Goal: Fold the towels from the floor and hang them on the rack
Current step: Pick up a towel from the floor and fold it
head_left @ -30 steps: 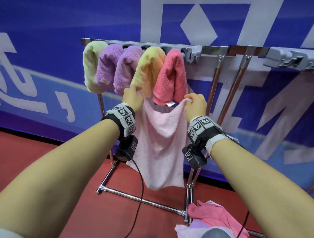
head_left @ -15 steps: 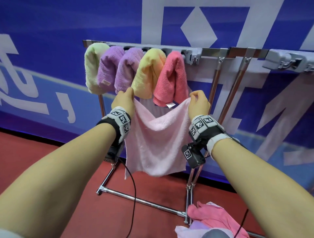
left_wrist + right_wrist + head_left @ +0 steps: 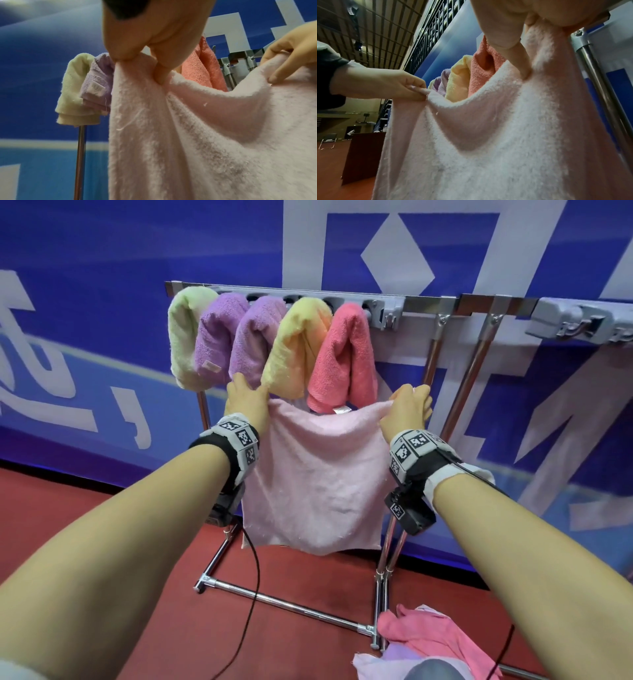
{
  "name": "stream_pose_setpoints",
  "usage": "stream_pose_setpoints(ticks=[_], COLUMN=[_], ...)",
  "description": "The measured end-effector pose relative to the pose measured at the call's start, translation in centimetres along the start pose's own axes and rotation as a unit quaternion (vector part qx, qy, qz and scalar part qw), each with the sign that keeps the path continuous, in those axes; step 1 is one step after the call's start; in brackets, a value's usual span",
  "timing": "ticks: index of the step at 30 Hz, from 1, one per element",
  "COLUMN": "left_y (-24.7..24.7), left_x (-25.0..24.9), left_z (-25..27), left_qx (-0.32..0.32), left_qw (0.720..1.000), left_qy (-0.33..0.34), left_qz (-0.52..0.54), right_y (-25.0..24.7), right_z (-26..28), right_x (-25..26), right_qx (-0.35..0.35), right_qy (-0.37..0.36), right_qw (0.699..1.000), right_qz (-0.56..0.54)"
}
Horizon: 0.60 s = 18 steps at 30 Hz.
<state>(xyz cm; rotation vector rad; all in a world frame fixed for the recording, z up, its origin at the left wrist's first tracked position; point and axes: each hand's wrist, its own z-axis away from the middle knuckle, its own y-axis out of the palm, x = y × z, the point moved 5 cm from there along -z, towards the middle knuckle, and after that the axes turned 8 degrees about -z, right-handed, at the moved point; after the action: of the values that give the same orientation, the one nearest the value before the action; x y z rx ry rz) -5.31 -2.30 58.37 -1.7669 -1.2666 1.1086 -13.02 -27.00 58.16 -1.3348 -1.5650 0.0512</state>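
From the head view, the left hand and right hand each pinch a top corner of a pale pink towel hanging before the rack, above a red floor; the wrist views show loose fingertip pinches, so a corner could slip in a blue-walled hall.

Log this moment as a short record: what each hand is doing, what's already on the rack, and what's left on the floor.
left hand: pinches top left corner of the pale pink towel
right hand: pinches its top right corner
pale pink towel: hangs spread between the hands, in front of the rack, not yet on it
on rack: five folded towels, green, two purple, yellow, coral
on floor: pile of pink and lilac towels by the rack's foot
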Motion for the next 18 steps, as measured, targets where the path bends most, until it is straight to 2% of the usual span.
stream_pose_setpoints(ticks=[3, 7, 11, 15, 18], left_y=[0.0, 0.1, 0.1, -0.4, -0.3], left_x=[0.4, 0.1, 0.1, 0.2, 0.5], left_z=[0.1, 0.5, 0.7, 1.2, 1.3], left_qx=[-0.009, 0.003, 0.028, -0.002, -0.002], left_qw=[0.997, 0.994, 0.994, 0.991, 0.989], left_qy=[0.038, 0.020, -0.001, 0.010, 0.009], left_qz=[-0.065, -0.111, -0.109, -0.133, -0.150], right_y=[0.1, -0.5, -0.7, -0.3, -0.2], right_z=[-0.1, 0.3, 0.7, 0.0, -0.1], right_x=[-0.4, -0.4, -0.5, -1.1, -1.4], right_qx=[-0.002, -0.044, -0.028, -0.013, 0.000], right_qy=[-0.007, -0.031, -0.035, -0.029, -0.014], right_qw=[0.999, 0.998, 0.999, 1.000, 1.000], right_qz=[0.036, 0.043, 0.016, 0.004, -0.008])
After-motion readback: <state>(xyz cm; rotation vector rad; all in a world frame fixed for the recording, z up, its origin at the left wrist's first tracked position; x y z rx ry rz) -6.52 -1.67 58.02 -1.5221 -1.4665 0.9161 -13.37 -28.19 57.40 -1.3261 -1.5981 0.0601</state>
